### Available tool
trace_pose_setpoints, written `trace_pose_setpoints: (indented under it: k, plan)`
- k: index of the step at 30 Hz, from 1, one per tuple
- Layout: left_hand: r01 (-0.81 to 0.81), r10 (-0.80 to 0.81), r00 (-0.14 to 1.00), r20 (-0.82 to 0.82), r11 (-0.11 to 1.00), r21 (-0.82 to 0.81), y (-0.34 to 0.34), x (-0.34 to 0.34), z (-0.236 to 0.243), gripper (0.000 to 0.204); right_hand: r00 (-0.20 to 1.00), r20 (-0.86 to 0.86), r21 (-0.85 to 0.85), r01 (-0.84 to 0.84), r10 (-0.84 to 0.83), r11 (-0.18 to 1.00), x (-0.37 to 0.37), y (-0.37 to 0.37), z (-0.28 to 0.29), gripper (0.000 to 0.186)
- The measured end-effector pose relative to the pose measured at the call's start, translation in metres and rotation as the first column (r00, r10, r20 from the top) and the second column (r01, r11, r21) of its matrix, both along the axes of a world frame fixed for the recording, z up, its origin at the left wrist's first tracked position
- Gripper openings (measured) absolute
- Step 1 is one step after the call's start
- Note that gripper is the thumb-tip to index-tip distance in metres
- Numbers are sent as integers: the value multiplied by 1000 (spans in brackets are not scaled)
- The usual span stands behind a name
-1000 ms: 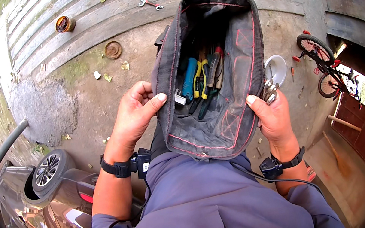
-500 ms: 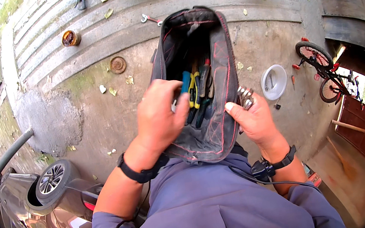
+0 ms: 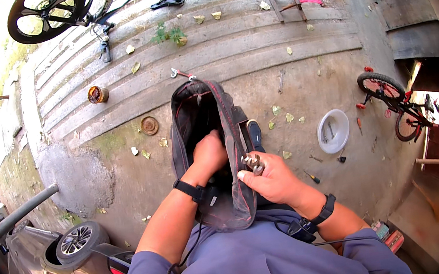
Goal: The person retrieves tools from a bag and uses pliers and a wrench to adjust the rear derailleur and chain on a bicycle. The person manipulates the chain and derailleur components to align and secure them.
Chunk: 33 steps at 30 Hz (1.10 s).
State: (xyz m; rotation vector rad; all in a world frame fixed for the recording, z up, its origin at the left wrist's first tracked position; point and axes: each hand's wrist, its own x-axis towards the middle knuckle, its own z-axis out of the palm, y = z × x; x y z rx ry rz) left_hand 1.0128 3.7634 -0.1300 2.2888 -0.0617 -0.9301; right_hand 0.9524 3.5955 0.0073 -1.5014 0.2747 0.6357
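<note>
A black tool bag (image 3: 236, 213) with red stitching hangs in front of me, its long mouth facing up. My left hand (image 3: 209, 154) reaches down inside it. Its fingertips are lost in the dark interior, so what they touch is hidden. On the bag's right side, my right hand (image 3: 277, 178) is closed around several metal wrenches (image 3: 254, 163), their heads sticking out above the fist. The thumb of that hand presses against the bag's rim.
A white basin (image 3: 334, 127) with metal tools stands on the ground at right, a screwdriver (image 3: 359, 126) beside it. Beyond is a red-black bicycle (image 3: 393, 93). A red-handled wrench (image 3: 183, 75) lies past the bag. A parked car (image 3: 64, 271) and grey pipe (image 3: 22, 207) are at left.
My left hand has gone from above the plier handles at the bag's mouth to deeper inside. The bag sits lower in view, and a dark bicycle now shows at the top.
</note>
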Motion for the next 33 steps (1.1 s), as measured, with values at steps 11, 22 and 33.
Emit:
trace_pose_setpoints:
  k: [11,22,33]
  plan:
    - [-697,610,700,-370,697,-169,-73,44,35,29,973,35,-94,-224,228,970,73,-86,-43,8]
    - [-894,659,448,-604,317,-317,-50,95,43,22,989,-8,-247,-142,145,958,180,-127,-147,22]
    - [-996,716,64,-695,90,2,32,97,-33,22,930,-242,-531,-366,277,764,309,-86,-310,29]
